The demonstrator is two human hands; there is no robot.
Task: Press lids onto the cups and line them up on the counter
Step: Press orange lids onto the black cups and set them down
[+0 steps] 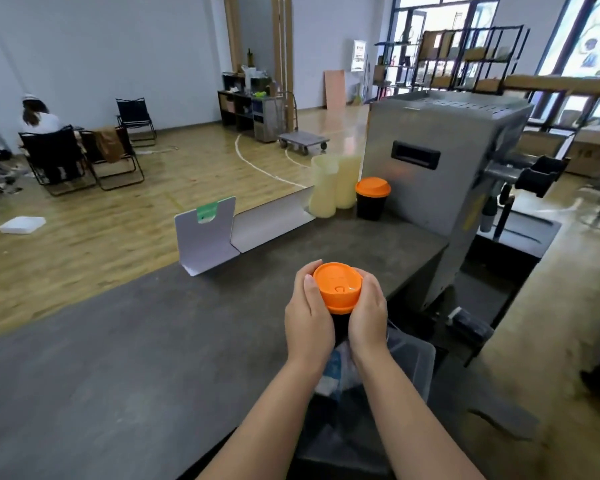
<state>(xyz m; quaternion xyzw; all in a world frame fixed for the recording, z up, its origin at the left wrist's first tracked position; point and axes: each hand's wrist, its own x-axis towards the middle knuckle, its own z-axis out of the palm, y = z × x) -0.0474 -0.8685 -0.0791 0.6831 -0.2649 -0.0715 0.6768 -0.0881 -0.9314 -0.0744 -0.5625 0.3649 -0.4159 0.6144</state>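
2 hands (pixel 309 315) (pixel 368 315) grip 1 of 2 orange-lidded cups (pixel 338 289) (pixel 372 199).

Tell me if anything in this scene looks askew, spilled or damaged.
Nothing stands out. The orange lid sits level on the black cup held between the left hand and right hand. The finished cup stands upright beside the steel machine, its lid seated. No spill shows on the counter.

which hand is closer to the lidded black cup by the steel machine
Right. The right hand is on the near-side orange lid, on the lidded black cup's side; the left hand is farther left.
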